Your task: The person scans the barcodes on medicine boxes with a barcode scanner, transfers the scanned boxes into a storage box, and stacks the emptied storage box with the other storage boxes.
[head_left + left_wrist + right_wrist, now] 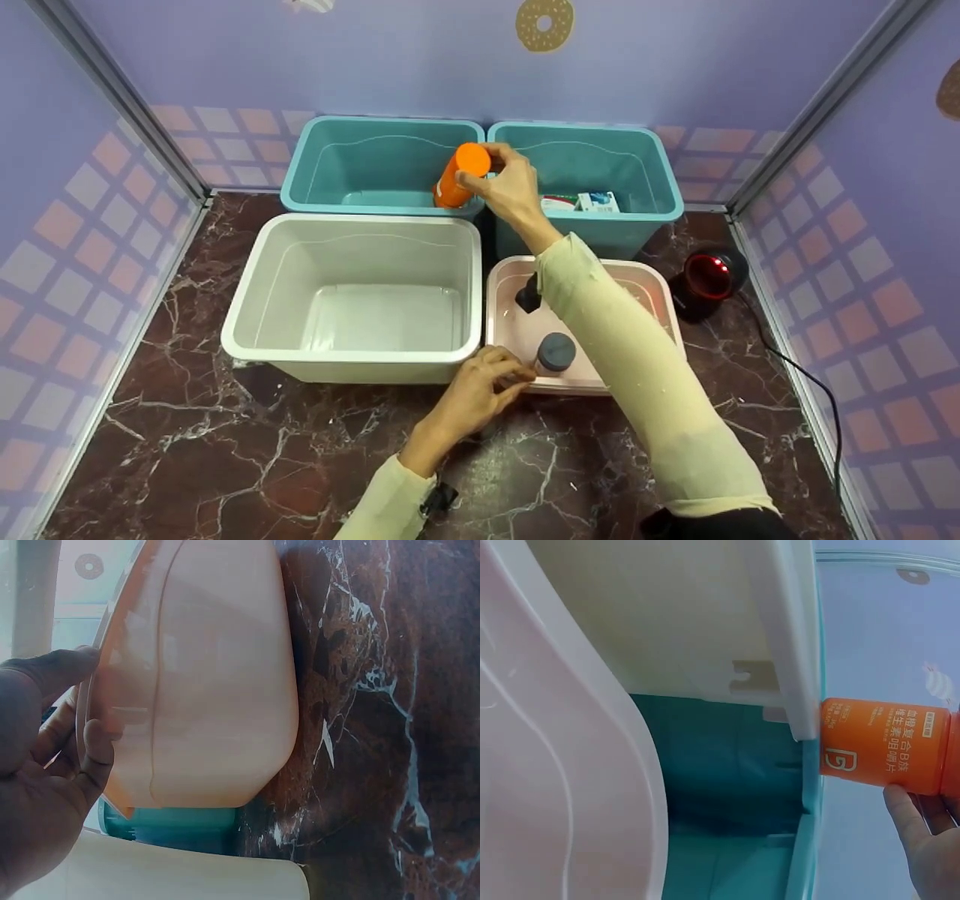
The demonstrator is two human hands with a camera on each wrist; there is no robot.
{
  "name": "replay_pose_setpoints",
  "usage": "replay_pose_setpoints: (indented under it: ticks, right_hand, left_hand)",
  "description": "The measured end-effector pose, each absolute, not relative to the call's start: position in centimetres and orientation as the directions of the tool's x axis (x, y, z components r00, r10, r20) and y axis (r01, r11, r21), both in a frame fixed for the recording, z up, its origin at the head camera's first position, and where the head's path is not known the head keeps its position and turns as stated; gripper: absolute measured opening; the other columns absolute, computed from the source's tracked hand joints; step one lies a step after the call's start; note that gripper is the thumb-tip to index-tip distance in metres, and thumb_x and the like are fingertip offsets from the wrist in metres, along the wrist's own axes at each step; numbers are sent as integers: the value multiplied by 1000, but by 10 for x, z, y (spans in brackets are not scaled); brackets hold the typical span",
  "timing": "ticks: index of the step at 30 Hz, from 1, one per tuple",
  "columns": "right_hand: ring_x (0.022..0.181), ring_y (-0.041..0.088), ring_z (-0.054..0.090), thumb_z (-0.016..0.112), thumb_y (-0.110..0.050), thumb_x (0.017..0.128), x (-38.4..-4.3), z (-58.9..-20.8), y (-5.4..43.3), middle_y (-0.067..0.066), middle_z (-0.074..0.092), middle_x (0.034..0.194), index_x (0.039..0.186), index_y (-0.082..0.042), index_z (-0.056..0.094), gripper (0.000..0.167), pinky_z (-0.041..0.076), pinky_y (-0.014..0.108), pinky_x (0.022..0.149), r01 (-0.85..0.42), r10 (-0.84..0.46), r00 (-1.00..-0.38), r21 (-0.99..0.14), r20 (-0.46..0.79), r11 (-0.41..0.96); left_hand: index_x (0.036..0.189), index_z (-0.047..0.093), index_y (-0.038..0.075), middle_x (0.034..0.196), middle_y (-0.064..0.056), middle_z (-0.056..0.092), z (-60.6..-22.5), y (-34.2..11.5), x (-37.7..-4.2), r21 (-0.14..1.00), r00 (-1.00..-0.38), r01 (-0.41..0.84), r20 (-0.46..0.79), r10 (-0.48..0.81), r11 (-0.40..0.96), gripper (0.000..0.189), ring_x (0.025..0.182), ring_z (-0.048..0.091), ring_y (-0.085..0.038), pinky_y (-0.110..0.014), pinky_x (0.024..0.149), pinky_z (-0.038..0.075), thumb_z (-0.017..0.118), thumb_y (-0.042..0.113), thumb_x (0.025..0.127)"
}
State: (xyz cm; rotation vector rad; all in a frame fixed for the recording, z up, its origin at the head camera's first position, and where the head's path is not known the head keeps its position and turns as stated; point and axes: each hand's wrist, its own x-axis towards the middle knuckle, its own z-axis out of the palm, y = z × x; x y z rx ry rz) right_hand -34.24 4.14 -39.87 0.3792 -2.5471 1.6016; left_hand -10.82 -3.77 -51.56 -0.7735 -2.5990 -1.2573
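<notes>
In the head view my right hand (514, 184) grips an orange bottle (454, 184) of vitamin tablets near its cap. The bottle tilts over the right end of the left teal bin (375, 208). In the right wrist view the orange bottle (881, 739) shows a white printed label, with fingertips against its cap end. My left hand (469, 390) pinches the front-left rim of the pink bin (499, 322). Thumb and fingers lie on both sides of that rim in the left wrist view. A grey-capped bottle (556, 352) stands inside the pink bin.
A white bin (352, 356) stands left of the pink one. The right teal bin (637, 217) holds small boxes (598, 202). To the right sits a dark, red-lit device (705, 281) with a black cable (806, 375). Patterned walls enclose the marbled tabletop (225, 465).
</notes>
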Motion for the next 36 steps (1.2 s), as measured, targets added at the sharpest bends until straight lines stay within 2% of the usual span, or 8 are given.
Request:
replay_pose_setpoints:
  ticks: [18, 29, 36]
  right_hand:
    - [110, 17, 62, 82, -32, 81, -348, -416, 33, 2, 69, 122, 131, -13, 61, 57, 50, 28, 96, -228, -159, -973, -825, 168, 517]
    - [112, 17, 64, 83, -30, 82, -347, -419, 30, 3, 69, 124, 130, -12, 63, 55, 51, 27, 98, -225, -182, -972, -817, 149, 531]
    - [115, 19, 63, 80, -35, 84, -344, -418, 32, 4, 67, 127, 131, -13, 63, 55, 52, 29, 99, -252, -202, -965, -813, 168, 525]
  left_hand:
    - [96, 77, 16, 96, 0, 69, -516, -37, -109, 679, -844, 532, 375, 384, 505, 10, 97, 61, -19, -28, 86, 53, 77, 14, 86]
    - [98, 77, 17, 98, 1, 68, -515, -37, -108, 682, -851, 520, 358, 385, 514, 11, 99, 61, -18, -30, 88, 52, 76, 14, 87]
    - [98, 77, 17, 96, 2, 68, -515, -38, -108, 678, -845, 529, 372, 383, 510, 11, 97, 60, -18, -29, 87, 52, 76, 15, 87]
